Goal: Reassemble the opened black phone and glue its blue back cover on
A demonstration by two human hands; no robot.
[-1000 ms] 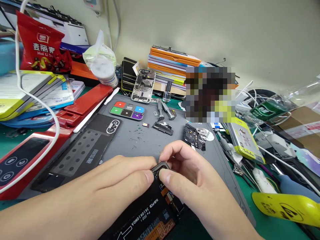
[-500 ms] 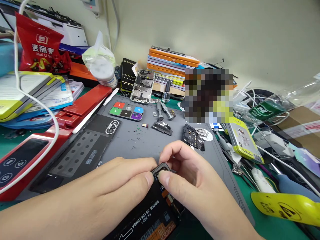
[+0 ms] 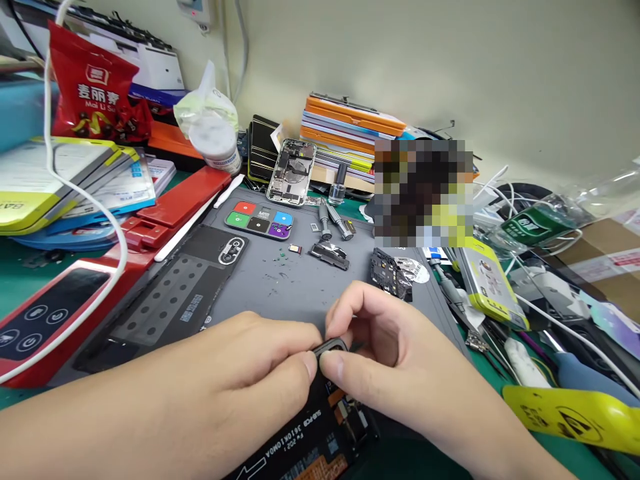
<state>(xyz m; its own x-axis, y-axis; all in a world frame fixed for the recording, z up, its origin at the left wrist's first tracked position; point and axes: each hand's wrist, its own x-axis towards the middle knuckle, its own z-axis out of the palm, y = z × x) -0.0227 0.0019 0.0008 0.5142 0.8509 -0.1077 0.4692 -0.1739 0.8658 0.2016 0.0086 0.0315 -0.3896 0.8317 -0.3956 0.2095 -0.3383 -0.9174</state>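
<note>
An opened phone [image 3: 295, 440] is tilted near the bottom of the head view, its black inside and orange flex cables facing up. My left hand [image 3: 250, 373] grips its upper edge, thumb and fingers closed at the corner. My right hand [image 3: 395, 353] pinches the same end, thumb on the camera area and index finger curled behind the edge. The fingertips cover much of the camera part. Beyond the hands, a dark board piece [image 3: 391, 275] and a black cover part [image 3: 329, 254] lie on the grey mat [image 3: 280, 293].
A removed back cover [image 3: 200, 280] lies left, beside a red device [image 3: 65, 307] crossed by a white cable. Farther back are a coloured screw tray [image 3: 260, 221], two screwdrivers [image 3: 333, 220] and an opened phone shell [image 3: 291, 172]. Tools and a yellow strap [image 3: 575, 417] lie right.
The whole view has shifted slightly, so the surroundings appear a little farther right. Both hands stay at the phone's camera end, with the thumbs slightly moved over it.
</note>
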